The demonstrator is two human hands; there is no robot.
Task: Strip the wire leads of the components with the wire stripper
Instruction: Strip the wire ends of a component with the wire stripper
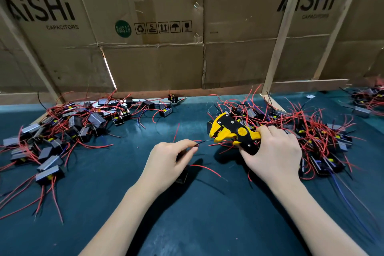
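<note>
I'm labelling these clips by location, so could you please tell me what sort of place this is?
Probably a small electronics assembly workbench: piles of wired components on a teal mat, a yellow wire stripper in the right hand, and flattened capacitor cartons as a backdrop.

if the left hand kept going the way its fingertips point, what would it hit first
The left hand pinches a thin dark wire lead and points right, toward the yellow and black wire stripper held by the right hand. It would probably meet the stripper's yellow head first, though depth is unclear.
</note>
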